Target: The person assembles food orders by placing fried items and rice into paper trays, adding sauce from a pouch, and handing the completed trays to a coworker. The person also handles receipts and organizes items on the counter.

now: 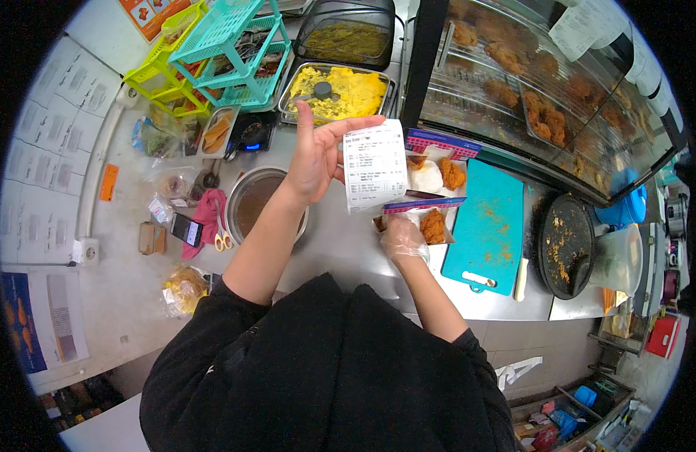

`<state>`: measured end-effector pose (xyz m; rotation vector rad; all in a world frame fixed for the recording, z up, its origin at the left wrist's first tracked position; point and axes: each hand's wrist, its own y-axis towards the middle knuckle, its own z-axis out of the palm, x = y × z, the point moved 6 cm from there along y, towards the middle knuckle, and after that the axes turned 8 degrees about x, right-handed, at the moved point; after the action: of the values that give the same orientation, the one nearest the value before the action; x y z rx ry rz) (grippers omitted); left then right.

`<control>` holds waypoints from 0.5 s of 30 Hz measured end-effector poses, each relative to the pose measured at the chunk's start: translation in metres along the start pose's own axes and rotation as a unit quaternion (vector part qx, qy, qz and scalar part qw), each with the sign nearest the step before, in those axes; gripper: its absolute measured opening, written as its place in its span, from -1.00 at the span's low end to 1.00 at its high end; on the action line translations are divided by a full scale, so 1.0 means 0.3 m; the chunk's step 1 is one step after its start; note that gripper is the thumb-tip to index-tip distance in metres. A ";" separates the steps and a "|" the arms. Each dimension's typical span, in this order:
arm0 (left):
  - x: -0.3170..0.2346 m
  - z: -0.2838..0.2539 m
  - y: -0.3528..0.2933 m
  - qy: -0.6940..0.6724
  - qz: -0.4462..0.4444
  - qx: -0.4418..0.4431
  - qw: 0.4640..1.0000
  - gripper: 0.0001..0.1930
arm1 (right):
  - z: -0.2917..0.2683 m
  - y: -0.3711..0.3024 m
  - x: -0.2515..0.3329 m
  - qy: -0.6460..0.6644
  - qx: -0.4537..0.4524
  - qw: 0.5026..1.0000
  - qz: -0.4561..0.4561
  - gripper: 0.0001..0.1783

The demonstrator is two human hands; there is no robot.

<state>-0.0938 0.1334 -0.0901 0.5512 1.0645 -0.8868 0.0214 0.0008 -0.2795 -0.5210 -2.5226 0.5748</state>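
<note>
My left hand [310,169] holds up a printed paper receipt [376,167], pinching it between its fingers while the thumb stands apart. Below the receipt's right edge, my right hand [403,236], in a clear plastic glove, reaches into the left part of the nearer open purple-and-white meal box [450,235]. Its fingers look curled, but what they hold is hidden. Beside them in that box lie white rice and a piece of fried chicken [432,226]. Just behind stands a second open meal box [470,153] with a rice mound [425,176] and fried chicken [452,174].
A teal cutting board [483,226], knife [521,280] and dark pan [566,247] lie rightward. The glass display cabinet [543,83] stands behind. A steel bowl [265,202], scissors [223,239], phone [187,229] and tray of yellow food [348,87] are left of the boxes.
</note>
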 end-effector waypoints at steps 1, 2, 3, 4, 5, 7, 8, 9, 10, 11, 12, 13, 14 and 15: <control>0.002 0.004 0.007 0.002 0.000 0.001 1.000 0.28 | -0.003 -0.001 0.016 -0.012 -0.024 0.999 -0.022 -0.76; 0.004 0.009 0.012 0.005 0.000 0.002 1.000 0.28 | -0.009 -0.006 0.028 -0.025 -0.047 0.998 -0.044 -0.76; 0.004 0.011 0.017 0.010 0.001 -0.001 1.000 0.28 | -0.010 -0.009 0.039 -0.041 -0.050 0.996 -0.059 -0.76; 0.004 0.013 0.021 0.014 0.001 -0.003 1.000 0.28 | -0.017 -0.021 0.059 -0.123 -0.067 0.984 -0.109 -0.75; 0.003 0.017 0.025 0.016 0.002 0.000 1.000 0.29 | -0.019 -0.025 0.057 -0.120 -0.054 0.985 -0.112 -0.75; 0.000 0.018 0.028 0.022 0.001 -0.007 1.000 0.29 | -0.025 -0.039 0.038 -0.117 -0.022 0.986 -0.117 -0.74; -0.001 0.022 0.030 0.020 0.000 -0.003 1.000 0.29 | -0.034 -0.045 0.026 -0.100 -0.024 0.988 -0.116 -0.74; -0.003 0.024 0.031 0.028 0.003 -0.005 1.000 0.29 | -0.037 -0.049 0.016 -0.085 -0.020 0.990 -0.112 -0.73; -0.005 0.027 0.031 0.032 0.005 -0.004 0.999 0.29 | -0.034 -0.049 0.007 -0.081 -0.014 0.992 -0.099 -0.72; -0.005 0.029 0.032 0.035 0.007 -0.002 0.999 0.29 | -0.041 -0.054 0.011 -0.044 -0.035 0.991 -0.124 -0.74; -0.006 0.021 0.032 0.040 0.006 -0.015 0.999 0.28 | -0.045 -0.057 0.012 -0.017 -0.054 0.989 -0.138 -0.76; -0.005 0.010 0.032 0.044 0.003 -0.028 0.999 0.27 | -0.052 -0.061 0.008 0.014 -0.078 0.985 -0.152 -0.77; 0.000 0.002 0.034 0.044 0.000 -0.026 0.999 0.26 | -0.053 -0.067 0.001 0.031 -0.074 0.981 -0.176 -0.77; 0.000 -0.024 0.033 0.067 0.004 -0.053 0.996 0.24 | -0.066 -0.076 -0.013 0.052 -0.078 0.975 -0.201 -0.77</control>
<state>-0.0891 0.1443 -0.0931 0.5318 1.2218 -0.7896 0.0294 -0.0144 -0.2544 -0.0809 -2.4859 0.1929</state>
